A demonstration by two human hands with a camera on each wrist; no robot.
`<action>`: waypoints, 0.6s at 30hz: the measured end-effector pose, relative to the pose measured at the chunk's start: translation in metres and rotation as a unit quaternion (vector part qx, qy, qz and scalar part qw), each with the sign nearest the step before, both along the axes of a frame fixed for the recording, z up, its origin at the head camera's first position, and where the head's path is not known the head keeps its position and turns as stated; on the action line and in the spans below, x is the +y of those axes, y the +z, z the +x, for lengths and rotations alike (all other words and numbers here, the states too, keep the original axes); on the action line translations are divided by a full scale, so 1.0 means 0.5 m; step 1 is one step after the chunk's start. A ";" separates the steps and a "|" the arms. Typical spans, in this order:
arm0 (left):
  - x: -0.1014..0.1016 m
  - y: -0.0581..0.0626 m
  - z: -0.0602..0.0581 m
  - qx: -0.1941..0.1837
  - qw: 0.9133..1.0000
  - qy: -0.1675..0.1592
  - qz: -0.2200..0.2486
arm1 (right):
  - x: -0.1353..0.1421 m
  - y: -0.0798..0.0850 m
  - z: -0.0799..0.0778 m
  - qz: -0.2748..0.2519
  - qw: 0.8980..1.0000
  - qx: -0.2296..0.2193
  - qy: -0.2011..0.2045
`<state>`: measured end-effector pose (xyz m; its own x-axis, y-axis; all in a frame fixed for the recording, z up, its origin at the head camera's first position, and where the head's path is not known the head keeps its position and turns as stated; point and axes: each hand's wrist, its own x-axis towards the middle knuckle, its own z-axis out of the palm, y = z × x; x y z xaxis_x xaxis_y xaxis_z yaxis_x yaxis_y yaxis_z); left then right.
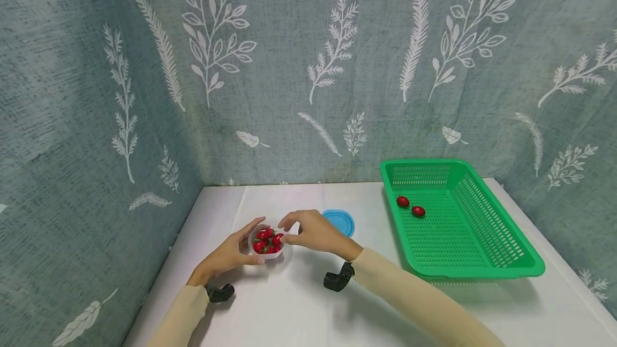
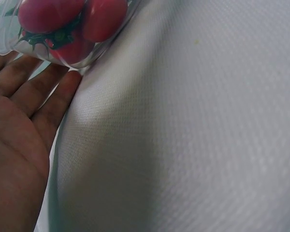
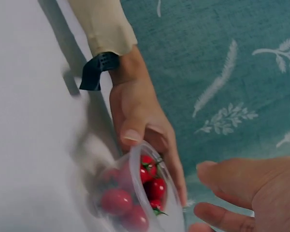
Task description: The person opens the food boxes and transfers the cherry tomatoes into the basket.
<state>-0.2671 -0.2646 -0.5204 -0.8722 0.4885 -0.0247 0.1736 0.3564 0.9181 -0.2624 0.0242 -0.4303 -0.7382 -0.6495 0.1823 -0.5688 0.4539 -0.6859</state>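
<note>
A small clear plastic tub [image 1: 273, 256] stands on the white table, holding several red cherry tomatoes [image 1: 260, 247] with green stems. My left hand [image 1: 225, 257] grips the tub, thumb on the near side and fingers around the far side. In the left wrist view, those fingers [image 2: 53, 92] lie against the tub's wall. Over the tub's right edge hovers my right hand [image 1: 315, 233]. In the right wrist view, the right hand's thumb and fingers [image 3: 232, 181] are spread apart beside the tub's opening [image 3: 137, 174], with nothing visible between them.
A round blue lid [image 1: 343, 222] lies flat just behind my right hand. At the right stands a green plastic basket [image 1: 482, 272] with two red tomatoes, one [image 1: 403, 202] slightly behind the other [image 1: 418, 211]. Patterned grey-green cloth [image 1: 284, 95] walls the back and sides.
</note>
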 end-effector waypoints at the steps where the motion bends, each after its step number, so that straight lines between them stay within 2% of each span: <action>1: 0.000 0.000 0.000 0.000 1.000 -0.001 0.002 | -0.005 -0.004 -0.001 -0.001 1.000 -0.007 0.004; 8: -0.001 0.000 0.005 0.007 1.000 -0.013 0.008 | -0.028 -0.031 -0.001 0.007 0.999 -0.047 0.019; 18: -0.005 0.000 0.000 -0.008 0.999 -0.024 0.024 | -0.058 -0.048 -0.009 0.069 0.997 -0.022 0.026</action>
